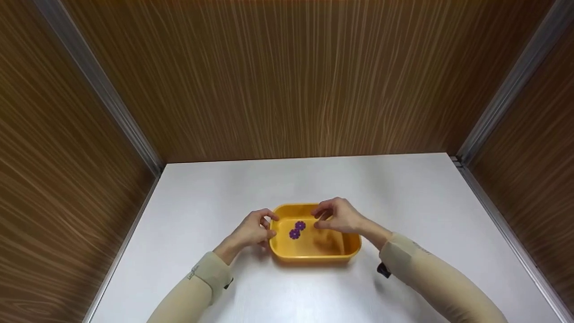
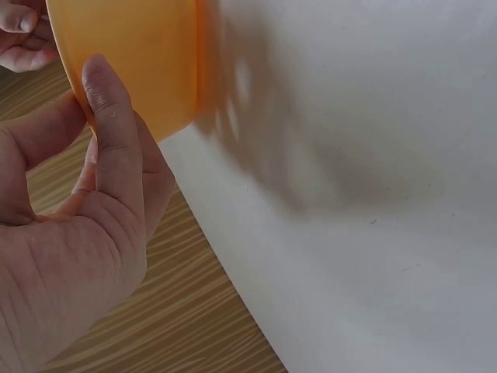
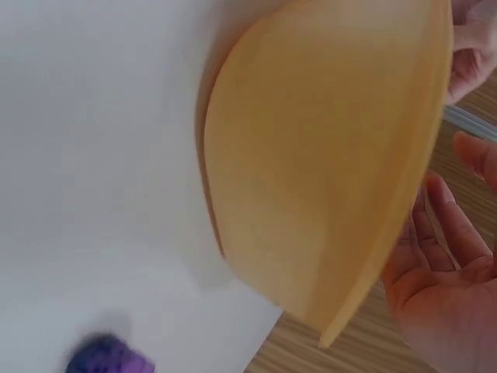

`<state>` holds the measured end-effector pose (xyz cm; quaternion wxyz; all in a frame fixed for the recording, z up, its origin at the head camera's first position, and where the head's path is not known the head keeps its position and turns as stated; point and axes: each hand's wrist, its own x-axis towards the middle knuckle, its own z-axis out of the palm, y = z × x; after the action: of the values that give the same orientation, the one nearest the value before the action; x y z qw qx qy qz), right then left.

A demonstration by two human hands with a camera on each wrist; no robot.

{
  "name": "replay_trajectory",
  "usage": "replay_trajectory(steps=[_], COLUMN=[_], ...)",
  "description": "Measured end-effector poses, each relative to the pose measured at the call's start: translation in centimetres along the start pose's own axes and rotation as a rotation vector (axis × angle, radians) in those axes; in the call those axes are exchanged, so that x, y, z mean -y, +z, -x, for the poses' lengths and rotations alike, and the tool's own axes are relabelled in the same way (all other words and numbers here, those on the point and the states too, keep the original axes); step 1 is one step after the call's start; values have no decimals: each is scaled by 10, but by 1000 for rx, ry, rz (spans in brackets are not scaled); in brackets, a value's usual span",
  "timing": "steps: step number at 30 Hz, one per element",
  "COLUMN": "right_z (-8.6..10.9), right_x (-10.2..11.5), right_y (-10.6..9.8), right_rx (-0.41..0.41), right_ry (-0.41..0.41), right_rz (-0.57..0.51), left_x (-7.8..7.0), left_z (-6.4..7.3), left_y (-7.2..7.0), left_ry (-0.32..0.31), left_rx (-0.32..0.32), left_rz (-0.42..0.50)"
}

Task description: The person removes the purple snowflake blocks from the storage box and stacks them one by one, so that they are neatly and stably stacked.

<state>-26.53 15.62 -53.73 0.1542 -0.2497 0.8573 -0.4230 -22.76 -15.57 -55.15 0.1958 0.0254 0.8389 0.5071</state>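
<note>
A yellow plastic tub (image 1: 309, 257) with rounded corners sits on the white table. Two purple flower shapes (image 1: 294, 233) show side by side on its floor, left of the middle. My left hand (image 1: 253, 229) grips the tub's left rim; in the left wrist view, one finger lies along the outer wall and the thumb is at the rim. My right hand (image 1: 339, 216) is over the tub's right half, its fingers bent loosely. The right wrist view shows its thumb and fingers (image 3: 454, 225) apart beside the rim, with nothing visible between them.
A dark purple thing (image 3: 109, 357) lies on the table at the lower edge of the right wrist view, partly cut off. Wood-grain panels (image 1: 305, 80) enclose the white table (image 1: 202, 188) at the back and both sides, with metal posts (image 1: 121, 112) in the corners.
</note>
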Motion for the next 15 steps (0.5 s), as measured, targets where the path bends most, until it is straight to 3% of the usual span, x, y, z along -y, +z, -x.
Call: replay_trajectory(steps=[8, 15], right_z=[-15, -23], right_x=[-4, -8], right_y=[23, 34], right_rx=[40, 74], right_ry=[12, 0], right_rz=[10, 94], left_x=[3, 3], left_z=[0, 0], left_y=[0, 0], left_ry=[54, 48], left_rx=[18, 19], left_rz=[23, 32])
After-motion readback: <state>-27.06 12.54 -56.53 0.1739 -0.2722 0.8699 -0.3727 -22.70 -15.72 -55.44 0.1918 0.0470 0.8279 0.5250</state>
